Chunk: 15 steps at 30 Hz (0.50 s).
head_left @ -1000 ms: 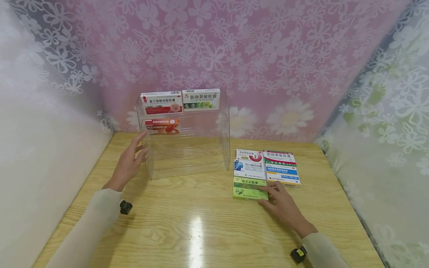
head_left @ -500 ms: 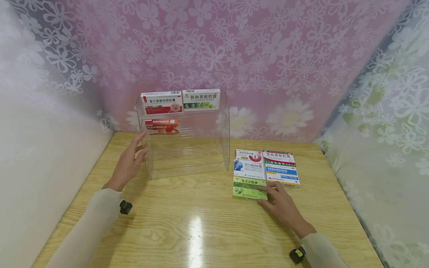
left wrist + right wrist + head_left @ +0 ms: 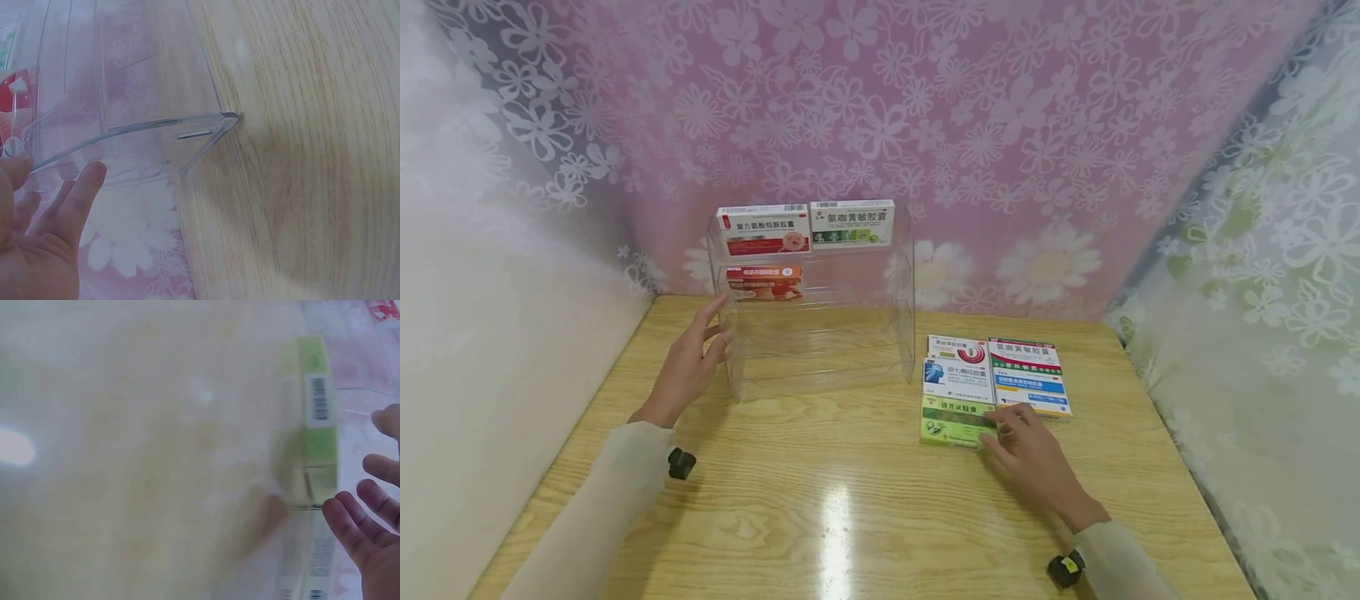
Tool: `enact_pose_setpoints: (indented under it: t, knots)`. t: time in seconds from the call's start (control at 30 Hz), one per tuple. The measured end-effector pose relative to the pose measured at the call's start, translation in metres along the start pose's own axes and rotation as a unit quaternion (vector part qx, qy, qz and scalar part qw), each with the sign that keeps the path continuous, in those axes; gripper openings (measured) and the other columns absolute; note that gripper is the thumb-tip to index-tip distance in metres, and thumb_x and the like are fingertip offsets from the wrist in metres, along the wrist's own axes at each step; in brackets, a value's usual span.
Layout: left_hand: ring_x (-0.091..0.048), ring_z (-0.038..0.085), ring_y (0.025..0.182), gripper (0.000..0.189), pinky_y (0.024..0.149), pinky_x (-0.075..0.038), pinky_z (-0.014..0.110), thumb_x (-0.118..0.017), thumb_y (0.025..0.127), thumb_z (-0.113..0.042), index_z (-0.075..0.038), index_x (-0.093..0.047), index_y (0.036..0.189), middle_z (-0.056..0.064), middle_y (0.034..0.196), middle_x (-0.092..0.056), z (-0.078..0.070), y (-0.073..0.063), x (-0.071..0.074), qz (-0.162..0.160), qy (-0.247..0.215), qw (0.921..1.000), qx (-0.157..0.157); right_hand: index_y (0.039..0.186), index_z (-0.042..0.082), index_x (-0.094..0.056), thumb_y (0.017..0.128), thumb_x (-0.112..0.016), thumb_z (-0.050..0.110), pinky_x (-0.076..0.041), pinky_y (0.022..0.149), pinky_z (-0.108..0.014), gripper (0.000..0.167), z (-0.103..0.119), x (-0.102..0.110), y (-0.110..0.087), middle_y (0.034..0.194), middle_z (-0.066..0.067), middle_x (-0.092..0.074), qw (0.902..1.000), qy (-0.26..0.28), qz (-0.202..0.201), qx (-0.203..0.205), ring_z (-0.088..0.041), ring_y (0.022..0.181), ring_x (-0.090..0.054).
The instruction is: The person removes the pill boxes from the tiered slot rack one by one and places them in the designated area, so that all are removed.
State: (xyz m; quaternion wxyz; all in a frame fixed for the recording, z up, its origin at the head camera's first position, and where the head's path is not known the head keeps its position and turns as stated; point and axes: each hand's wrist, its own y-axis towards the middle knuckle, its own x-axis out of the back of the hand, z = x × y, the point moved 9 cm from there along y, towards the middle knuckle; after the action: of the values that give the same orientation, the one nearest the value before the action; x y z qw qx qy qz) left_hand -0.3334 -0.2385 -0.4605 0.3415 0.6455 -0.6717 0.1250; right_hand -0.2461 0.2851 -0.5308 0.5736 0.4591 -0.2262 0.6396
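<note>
A clear acrylic display rack [image 3: 820, 367] stands at the back left of the table. My left hand [image 3: 688, 367] is at its left side panel, fingers loosely extended; the left wrist view has the thumb and fingertips right at the panel's edge. Two white medicine boxes fill the top tier, one with a red band [image 3: 765, 232], one with a green band [image 3: 852, 225]. Below the red-banded one sits an orange-red medicine box [image 3: 765, 285]. My right hand [image 3: 1033, 454] hovers with spread fingers by the right end of a green medicine box [image 3: 951, 423], gripping nothing.
Behind the green box lie a white box with a blue head picture [image 3: 957, 381] and a white box with a red swirl [image 3: 955, 348]. To their right are a blue-and-white box [image 3: 1032, 390] and a white, red and green box [image 3: 1025, 357]. A floral curtain [image 3: 880, 125] backs the table.
My right hand's fingers have drawn back slightly rightward, off the top of the green medicine box towards its right end. My left hand has stayed at the rack's side.
</note>
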Motion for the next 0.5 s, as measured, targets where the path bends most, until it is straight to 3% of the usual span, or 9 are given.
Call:
enact_pose_setpoints:
  t: [0.2,0.5]
  knots:
    - [-0.049,0.054,0.149,0.071,0.098,-0.064,0.066,-0.05,0.118,-0.015,-0.034,-0.017,0.177,0.016,0.181,-0.024,0.001,0.001,0.001,0.0,0.003,1.0,-0.005,0.138,0.005,-0.071,0.106,-0.075,0.02,-0.068,0.091,-0.052,0.036,0.018,0.023,0.027,0.124,-0.012,-0.067,0.9982,0.032,-0.032,0.04,-0.029,0.107,-0.072]
    - [-0.048,0.054,0.15,0.071,0.098,-0.064,0.066,-0.05,0.118,-0.015,-0.036,-0.016,0.176,0.015,0.182,-0.022,0.003,0.001,-0.001,0.002,0.0,1.0,-0.006,0.145,0.007,-0.066,0.109,-0.07,0.02,-0.065,0.103,-0.055,0.038,0.076,0.045,0.095,0.137,-0.016,-0.068,0.9898,0.113,-0.024,0.084,-0.034,0.125,-0.068]
